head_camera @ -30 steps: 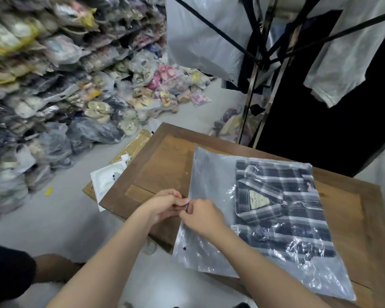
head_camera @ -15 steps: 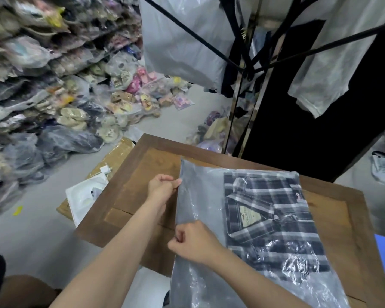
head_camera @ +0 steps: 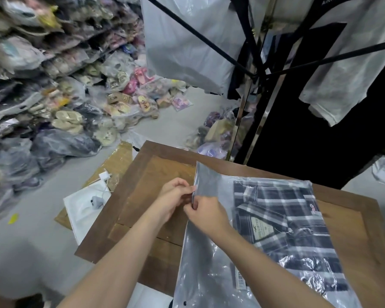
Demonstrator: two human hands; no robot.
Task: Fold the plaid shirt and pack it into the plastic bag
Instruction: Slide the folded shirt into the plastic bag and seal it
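A: Status on the plaid shirt (head_camera: 287, 223)?

B: Folded and fully inside the plastic bag (head_camera: 209, 263). The bag lies flat on the counter (head_camera: 156, 185). Collar label faces up, and the shirt sits toward the bag's right side.

A: Hands?

B: Both are on the bag's left edge, on its far half. Left hand (head_camera: 173, 196) pinches the edge from the outside, fingers curled. Right hand (head_camera: 207, 215) pinches the same edge from the bag side, a bit nearer me. The two sets of fingertips almost meet. Neither holds anything else.

A: Sealing, or peeling a strip?

B: Can't tell, the edge detail is too small. My read is that the mouth is being closed. Fold and pack look done, closure is left.

A: Geometry for the next move?

B: The edge runs near-to-far, leaning slightly right at the far end. The shirt lies to the right of both hands, with an empty band of plastic between, so the hands work clear of the cloth. The unhandled stretch of edge runs from the right hand toward my body, past the counter's near rim, where the bag overhangs. The right hand is nearer that stretch. The left hand is placed to anchor the far part.

A: Risk?

B: Slack film could wrinkle along the edge. The overhanging corner has nothing under it.
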